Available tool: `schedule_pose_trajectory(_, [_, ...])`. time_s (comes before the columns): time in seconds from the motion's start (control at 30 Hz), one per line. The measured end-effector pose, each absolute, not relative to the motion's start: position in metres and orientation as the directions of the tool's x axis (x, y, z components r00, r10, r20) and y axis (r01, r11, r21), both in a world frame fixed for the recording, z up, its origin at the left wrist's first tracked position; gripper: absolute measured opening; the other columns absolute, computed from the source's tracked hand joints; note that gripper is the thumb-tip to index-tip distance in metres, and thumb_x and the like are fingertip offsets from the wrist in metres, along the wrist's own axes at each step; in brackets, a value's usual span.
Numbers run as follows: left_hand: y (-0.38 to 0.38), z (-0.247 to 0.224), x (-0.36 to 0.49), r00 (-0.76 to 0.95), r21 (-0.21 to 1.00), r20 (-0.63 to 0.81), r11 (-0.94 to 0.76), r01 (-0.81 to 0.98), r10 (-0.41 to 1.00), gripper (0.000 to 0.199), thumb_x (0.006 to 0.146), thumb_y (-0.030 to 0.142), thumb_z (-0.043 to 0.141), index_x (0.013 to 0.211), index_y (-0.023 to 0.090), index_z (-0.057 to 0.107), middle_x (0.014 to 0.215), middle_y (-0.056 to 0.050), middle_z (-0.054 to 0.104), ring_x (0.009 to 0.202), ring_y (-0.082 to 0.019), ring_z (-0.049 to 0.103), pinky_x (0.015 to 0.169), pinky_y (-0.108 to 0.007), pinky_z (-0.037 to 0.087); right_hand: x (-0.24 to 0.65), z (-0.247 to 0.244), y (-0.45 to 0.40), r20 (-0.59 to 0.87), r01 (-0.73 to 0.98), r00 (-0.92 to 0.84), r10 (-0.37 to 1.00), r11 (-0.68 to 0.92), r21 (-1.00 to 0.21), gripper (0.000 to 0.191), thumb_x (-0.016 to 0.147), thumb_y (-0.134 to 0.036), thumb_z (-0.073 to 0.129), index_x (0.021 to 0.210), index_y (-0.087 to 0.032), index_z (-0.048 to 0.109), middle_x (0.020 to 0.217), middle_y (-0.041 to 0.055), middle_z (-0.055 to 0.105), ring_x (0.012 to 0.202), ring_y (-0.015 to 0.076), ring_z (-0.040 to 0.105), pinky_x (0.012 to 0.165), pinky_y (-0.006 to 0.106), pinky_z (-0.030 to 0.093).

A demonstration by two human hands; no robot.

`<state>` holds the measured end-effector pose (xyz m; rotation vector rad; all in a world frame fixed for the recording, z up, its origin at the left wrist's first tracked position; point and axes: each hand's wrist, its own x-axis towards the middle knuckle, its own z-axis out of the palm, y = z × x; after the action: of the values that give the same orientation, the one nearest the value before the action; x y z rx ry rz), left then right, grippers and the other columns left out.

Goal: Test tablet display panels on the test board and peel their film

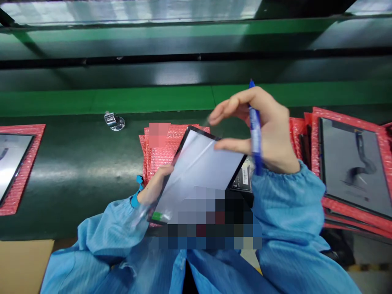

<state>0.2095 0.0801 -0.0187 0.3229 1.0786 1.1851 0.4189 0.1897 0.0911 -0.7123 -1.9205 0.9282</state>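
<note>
A flat screen panel (202,167) with a black border and a green tab at its lower corner is tilted in front of me. My left hand (157,183) grips its left edge, the fingers hidden behind it. Over the panel's upper right part is my right hand (260,126), its thumb at the panel's surface and its other fingers apart from the thumb. A blue pen (255,130) is held in my right hand, lying across the palm. Beneath the panel lie red bubble-wrap sheets (165,151).
At the right, another panel (349,163) rests on stacked red bubble wrap. One more panel (12,155) lies on red wrap at the left. A small metallic object (114,121) is on the green table (82,163). A cardboard box (26,265) sits lower left.
</note>
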Motion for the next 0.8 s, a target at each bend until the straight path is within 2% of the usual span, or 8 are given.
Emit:
schedule_pose_trajectory(0.07, [0.084,-0.011,0.21,0.042,0.673,-0.561,0.485,-0.559,0.827,0.019,0.076,0.032,0.065,0.071,0.017,0.075,0.063,-0.003,0.071,0.058,-0.023,0.065,0.056,-0.033,0.053,0.423,0.084,0.199,0.365,0.139,-0.622,0.693,0.556,-0.819,0.082,0.054,-0.042,0.094,0.126,-0.029,0.055,0.128,0.0047,0.062,0.116,0.0271,0.064,0.106,0.043,0.052])
schedule_pose_trajectory(0.13, [0.089,-0.004,0.212,-0.017,0.677,-0.561,0.448,-0.584,0.827,0.015,0.076,0.03,0.066,0.073,0.018,0.075,0.064,0.0,0.072,0.067,-0.024,0.07,0.064,-0.033,0.056,0.425,0.079,0.204,0.283,0.197,-0.675,0.681,0.536,-0.821,0.098,0.056,-0.044,0.092,0.141,-0.031,0.044,0.141,0.0056,0.055,0.127,0.0289,0.057,0.111,0.045,0.047])
schedule_pose_trajectory(0.23, [0.093,0.002,0.215,-0.187,0.709,-0.498,0.272,-0.651,0.847,0.004,0.074,0.021,0.07,0.073,0.022,0.073,0.071,0.005,0.074,0.089,-0.022,0.073,0.081,-0.028,0.057,0.426,0.072,0.211,0.292,0.108,-0.686,0.667,0.49,-0.865,0.1,0.062,-0.042,0.09,0.147,-0.032,0.038,0.142,0.0043,0.055,0.132,0.027,0.054,0.115,0.043,0.043])
schedule_pose_trajectory(0.3, [0.093,0.004,0.216,-0.135,0.656,-0.504,0.277,-0.702,0.853,0.007,0.078,0.021,0.068,0.081,0.023,0.075,0.08,0.005,0.076,0.102,-0.022,0.071,0.091,-0.029,0.056,0.427,0.065,0.218,0.329,-0.004,-0.662,0.673,0.436,-0.9,0.095,0.068,-0.046,0.086,0.148,-0.032,0.036,0.14,0.0037,0.058,0.131,0.0248,0.055,0.115,0.042,0.042])
schedule_pose_trajectory(0.37, [0.093,0.006,0.216,-0.011,0.578,-0.543,0.364,-0.73,0.84,0.016,0.084,0.025,0.064,0.095,0.021,0.075,0.091,0.001,0.077,0.111,-0.025,0.068,0.097,-0.034,0.055,0.427,0.057,0.224,0.308,-0.047,-0.599,0.739,0.352,-0.935,0.081,0.078,-0.055,0.075,0.146,-0.031,0.039,0.134,0.0042,0.063,0.126,0.0241,0.06,0.111,0.042,0.046])
schedule_pose_trajectory(0.43, [0.095,0.008,0.216,0.057,0.536,-0.574,0.427,-0.729,0.817,0.024,0.086,0.026,0.06,0.105,0.018,0.074,0.097,-0.003,0.077,0.112,-0.028,0.068,0.098,-0.039,0.056,0.425,0.047,0.231,0.251,-0.031,-0.515,0.82,0.275,-0.961,0.07,0.085,-0.065,0.061,0.143,-0.03,0.044,0.129,0.0053,0.067,0.121,0.0247,0.064,0.106,0.043,0.051])
schedule_pose_trajectory(0.57, [0.099,0.012,0.215,0.054,0.512,-0.614,0.449,-0.732,0.788,0.03,0.091,0.028,0.056,0.116,0.019,0.071,0.1,-0.003,0.077,0.111,-0.028,0.069,0.097,-0.041,0.057,0.417,0.028,0.24,0.16,0.045,-0.415,0.896,0.196,-0.98,0.07,0.088,-0.073,0.043,0.141,-0.027,0.046,0.125,0.0062,0.069,0.119,0.0259,0.065,0.099,0.044,0.055])
schedule_pose_trajectory(0.8, [0.103,0.009,0.216,0.063,0.482,-0.622,0.445,-0.755,0.781,0.033,0.093,0.028,0.056,0.122,0.021,0.069,0.106,-0.002,0.076,0.117,-0.027,0.066,0.098,-0.039,0.056,0.41,0.007,0.247,0.102,0.095,-0.392,0.914,0.151,-0.984,0.073,0.086,-0.076,0.041,0.141,-0.027,0.046,0.127,0.0056,0.068,0.122,0.0236,0.064,0.1,0.041,0.055])
